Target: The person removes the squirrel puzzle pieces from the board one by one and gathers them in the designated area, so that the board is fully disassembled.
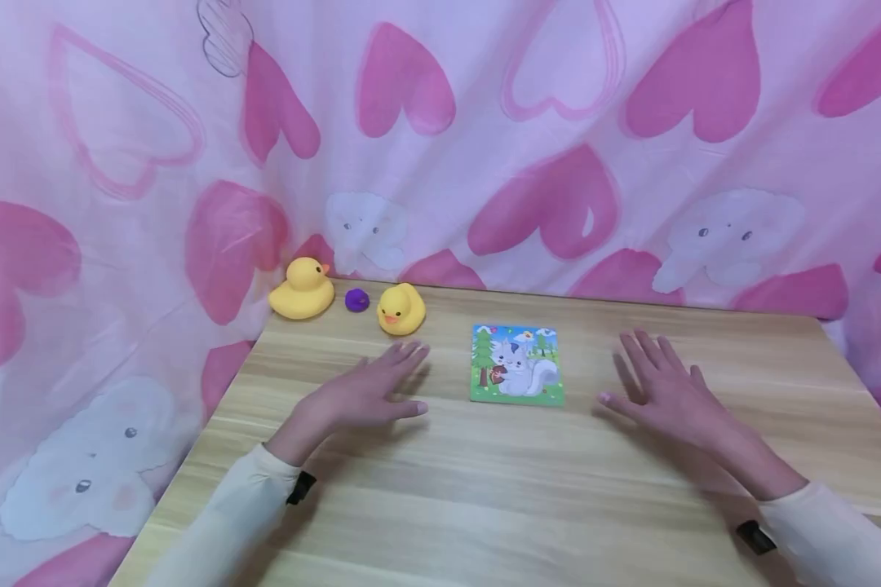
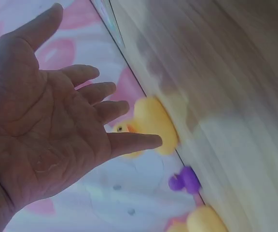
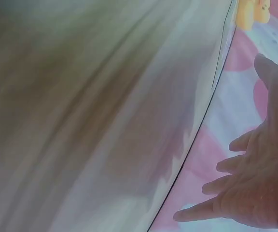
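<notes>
A square picture board showing a grey squirrel lies flat on the wooden table between the two hands. To its left, palm down over the tabletop, is my left hand, fingers spread and nothing in them. My right hand hovers on the board's other side, equally bare, with its fingers extended. Both hands cast shadows on the wood. Just beyond the left fingertips sits a yellow rubber duck. The left wrist view shows the left palm with straight fingers; in the right wrist view the right palm looks the same.
A small purple duck and a larger yellow duck stand at the table's back left corner. A pink curtain with hearts and elephants hangs right behind the back edge of the table and along its left side.
</notes>
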Action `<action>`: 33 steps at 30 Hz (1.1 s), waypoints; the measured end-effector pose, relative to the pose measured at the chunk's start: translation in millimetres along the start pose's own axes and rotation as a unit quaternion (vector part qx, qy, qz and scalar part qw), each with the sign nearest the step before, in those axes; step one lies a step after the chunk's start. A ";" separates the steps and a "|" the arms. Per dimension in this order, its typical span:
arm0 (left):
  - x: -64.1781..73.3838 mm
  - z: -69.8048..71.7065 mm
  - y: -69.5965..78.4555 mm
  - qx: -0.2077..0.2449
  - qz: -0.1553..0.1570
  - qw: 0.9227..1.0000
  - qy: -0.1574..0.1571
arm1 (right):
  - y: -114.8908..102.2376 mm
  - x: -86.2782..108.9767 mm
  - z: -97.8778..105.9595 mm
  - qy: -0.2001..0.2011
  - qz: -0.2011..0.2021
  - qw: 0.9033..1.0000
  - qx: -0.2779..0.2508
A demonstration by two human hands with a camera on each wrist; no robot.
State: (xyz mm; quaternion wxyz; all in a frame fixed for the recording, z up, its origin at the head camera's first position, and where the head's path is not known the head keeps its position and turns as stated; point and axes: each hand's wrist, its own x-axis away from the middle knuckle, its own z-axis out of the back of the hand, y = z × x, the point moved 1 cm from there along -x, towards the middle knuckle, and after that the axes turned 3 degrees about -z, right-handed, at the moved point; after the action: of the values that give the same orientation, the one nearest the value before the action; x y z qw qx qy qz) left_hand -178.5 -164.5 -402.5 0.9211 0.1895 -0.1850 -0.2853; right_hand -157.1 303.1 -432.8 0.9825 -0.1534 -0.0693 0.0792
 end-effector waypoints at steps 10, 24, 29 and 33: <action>-52.6 -8.1 27.0 -0.016 -0.013 0.998 -0.055 | -38.0 -15.0 -4.8 0.007 0.039 0.999 0.001; -102.0 -21.0 31.4 -0.097 -0.019 0.992 -0.083 | -97.3 -62.2 -23.9 0.022 0.110 0.994 -0.001; -105.6 -21.5 30.2 -0.100 -0.011 0.991 -0.091 | -114.5 -85.0 -29.9 0.026 0.126 0.992 -0.013; -105.5 -21.3 27.7 -0.106 -0.007 0.990 -0.089 | -127.6 -105.6 -35.5 0.018 0.135 0.991 -0.019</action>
State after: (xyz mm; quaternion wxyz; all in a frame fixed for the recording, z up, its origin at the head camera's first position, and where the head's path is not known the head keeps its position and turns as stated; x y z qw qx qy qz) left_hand -237.4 -75.3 -432.8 0.9137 0.0665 -0.2337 -0.3258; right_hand -237.5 154.1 -438.3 0.9610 -0.1812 -0.0314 0.2067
